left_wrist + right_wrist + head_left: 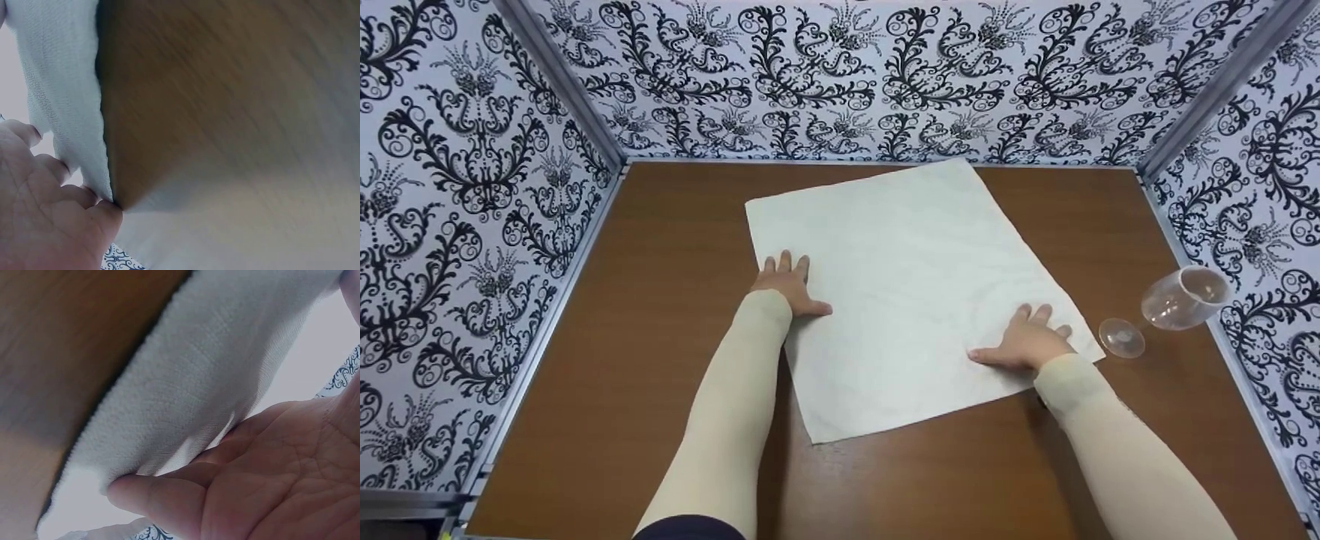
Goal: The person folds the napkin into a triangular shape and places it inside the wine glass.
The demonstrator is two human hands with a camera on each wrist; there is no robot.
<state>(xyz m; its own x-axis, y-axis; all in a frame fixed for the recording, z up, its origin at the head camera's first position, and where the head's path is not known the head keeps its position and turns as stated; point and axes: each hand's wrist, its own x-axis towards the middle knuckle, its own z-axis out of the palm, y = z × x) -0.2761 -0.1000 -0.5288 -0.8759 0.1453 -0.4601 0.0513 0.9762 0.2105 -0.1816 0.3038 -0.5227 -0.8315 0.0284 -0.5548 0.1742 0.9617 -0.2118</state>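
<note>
A white cloth (907,285) lies spread flat and turned at an angle on the brown table (645,360). My left hand (787,283) rests flat with straight fingers on the cloth's left edge. My right hand (1024,341) lies flat on the cloth near its right corner. In the left wrist view the palm (39,219) meets the cloth edge (67,101) against the table. The right wrist view shows the palm (270,478) pressing on the cloth (214,377). Both arms wear cream sleeves.
A clear wine glass (1166,307) lies on its side at the table's right edge, just right of my right hand. Patterned black-and-white walls (465,187) close in the table at left, back and right.
</note>
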